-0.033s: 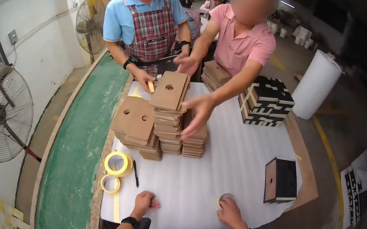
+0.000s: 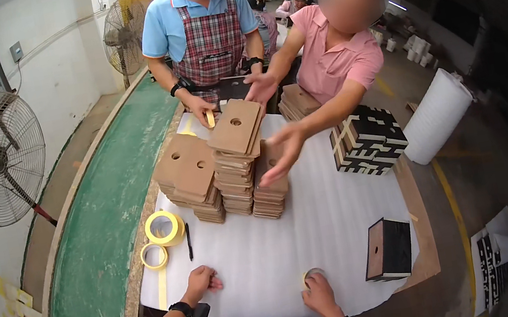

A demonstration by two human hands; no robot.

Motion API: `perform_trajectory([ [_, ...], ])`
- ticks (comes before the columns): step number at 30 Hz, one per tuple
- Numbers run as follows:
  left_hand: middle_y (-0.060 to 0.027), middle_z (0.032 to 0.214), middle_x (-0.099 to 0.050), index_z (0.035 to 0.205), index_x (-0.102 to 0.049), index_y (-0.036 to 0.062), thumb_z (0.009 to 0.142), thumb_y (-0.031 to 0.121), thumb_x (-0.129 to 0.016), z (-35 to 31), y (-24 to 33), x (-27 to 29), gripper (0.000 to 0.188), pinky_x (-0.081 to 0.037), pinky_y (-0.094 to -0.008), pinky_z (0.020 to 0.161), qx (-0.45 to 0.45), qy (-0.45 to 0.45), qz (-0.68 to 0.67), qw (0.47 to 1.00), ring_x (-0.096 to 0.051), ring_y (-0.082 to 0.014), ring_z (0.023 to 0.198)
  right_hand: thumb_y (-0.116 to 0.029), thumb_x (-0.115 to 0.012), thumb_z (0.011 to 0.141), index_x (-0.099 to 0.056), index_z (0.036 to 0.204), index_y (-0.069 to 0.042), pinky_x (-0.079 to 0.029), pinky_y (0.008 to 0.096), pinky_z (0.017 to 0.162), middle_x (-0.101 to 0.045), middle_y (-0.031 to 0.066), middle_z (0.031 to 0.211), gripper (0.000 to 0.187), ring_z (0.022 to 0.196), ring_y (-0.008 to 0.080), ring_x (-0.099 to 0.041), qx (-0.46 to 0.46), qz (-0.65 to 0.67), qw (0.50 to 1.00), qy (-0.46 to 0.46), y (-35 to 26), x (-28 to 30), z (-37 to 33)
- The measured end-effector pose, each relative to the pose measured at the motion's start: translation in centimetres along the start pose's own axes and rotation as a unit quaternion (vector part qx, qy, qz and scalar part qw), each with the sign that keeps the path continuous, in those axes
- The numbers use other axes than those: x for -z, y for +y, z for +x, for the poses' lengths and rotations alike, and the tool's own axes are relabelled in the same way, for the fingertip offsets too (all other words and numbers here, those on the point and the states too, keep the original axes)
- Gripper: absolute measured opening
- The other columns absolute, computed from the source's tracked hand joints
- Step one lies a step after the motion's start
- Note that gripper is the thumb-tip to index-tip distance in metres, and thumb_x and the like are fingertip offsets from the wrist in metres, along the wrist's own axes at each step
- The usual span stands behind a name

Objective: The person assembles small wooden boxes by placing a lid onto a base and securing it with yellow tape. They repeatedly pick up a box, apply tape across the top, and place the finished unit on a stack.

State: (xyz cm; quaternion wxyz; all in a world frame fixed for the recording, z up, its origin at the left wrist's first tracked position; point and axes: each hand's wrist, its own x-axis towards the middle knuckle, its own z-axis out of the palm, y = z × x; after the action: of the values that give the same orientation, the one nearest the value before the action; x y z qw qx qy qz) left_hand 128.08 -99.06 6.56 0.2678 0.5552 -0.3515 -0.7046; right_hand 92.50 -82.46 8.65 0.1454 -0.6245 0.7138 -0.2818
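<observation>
My left hand rests on the white foam sheet at the near left, fingers curled in with nothing visible in them. Close to the sheet's front edge, my right hand grips a small roll of tape, mostly covered by the fingers. Beyond my left hand lie a black pen, a large yellow tape roll and a smaller tape roll. To the right of my right hand stands a black box with a brown face.
Stacks of brown boards with holes stand mid-table. A co-worker in pink reaches both hands around them; another in a plaid apron holds a small yellow piece. A black-and-cream patterned block pile sits right, near a white foam roll.
The pink-shirted co-worker's nearer hand has shifted slightly right and away from the board stacks. My own hands stay in place.
</observation>
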Motion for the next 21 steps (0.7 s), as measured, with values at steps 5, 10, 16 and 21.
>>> perform_trajectory([
  [5,-0.0154,0.079,-0.070,0.100,-0.060,-0.0016,0.097,0.020,-0.049,0.0,-0.2,0.8,0.024,-0.056,-0.0333,0.057,0.016,-0.043,-0.025,0.999,-0.071,-0.0240,0.068,-0.017,-0.071,0.074,-0.067,0.104,-0.001,-0.050,0.0436,0.095,-0.061,0.0166,0.114,0.034,0.112,0.0360,-0.057,-0.061,-0.080,0.994,-0.042,-3.4,0.8,1.4],
  [10,-0.0147,0.085,-0.070,0.102,-0.061,-0.0013,0.097,0.019,-0.051,0.7,0.0,1.0,0.024,-0.057,-0.0333,0.064,0.049,-0.095,-0.043,0.993,-0.071,-0.0233,0.074,-0.030,-0.070,0.079,-0.069,0.110,-0.001,-0.050,0.0443,0.094,-0.065,0.0180,0.119,0.042,0.110,0.0370,-0.061,-0.151,-0.129,0.969,-0.144,-4.0,1.8,2.7],
  [16,-0.0120,0.095,-0.069,0.111,-0.063,-0.0002,0.097,0.022,-0.056,1.4,1.2,0.9,0.027,-0.057,-0.0336,0.071,0.071,-0.176,-0.005,0.982,-0.068,-0.0212,0.081,-0.041,-0.072,0.081,-0.071,0.116,-0.005,-0.052,0.0399,0.093,-0.070,0.0193,0.113,0.050,0.107,0.0343,-0.066,-0.270,-0.137,0.945,-0.127,-6.9,5.2,8.8],
  [21,-0.0133,0.120,-0.061,0.132,-0.054,-0.0024,0.094,0.030,-0.064,2.7,5.7,-6.6,0.051,-0.052,-0.0353,0.087,0.023,-0.187,-0.088,0.978,-0.059,-0.0213,0.107,-0.039,-0.069,0.091,-0.061,0.130,0.000,-0.049,0.0366,0.096,-0.069,0.0132,0.122,0.056,0.111,0.0249,-0.065,-0.240,0.118,0.953,-0.142,-3.8,8.2,15.6],
])
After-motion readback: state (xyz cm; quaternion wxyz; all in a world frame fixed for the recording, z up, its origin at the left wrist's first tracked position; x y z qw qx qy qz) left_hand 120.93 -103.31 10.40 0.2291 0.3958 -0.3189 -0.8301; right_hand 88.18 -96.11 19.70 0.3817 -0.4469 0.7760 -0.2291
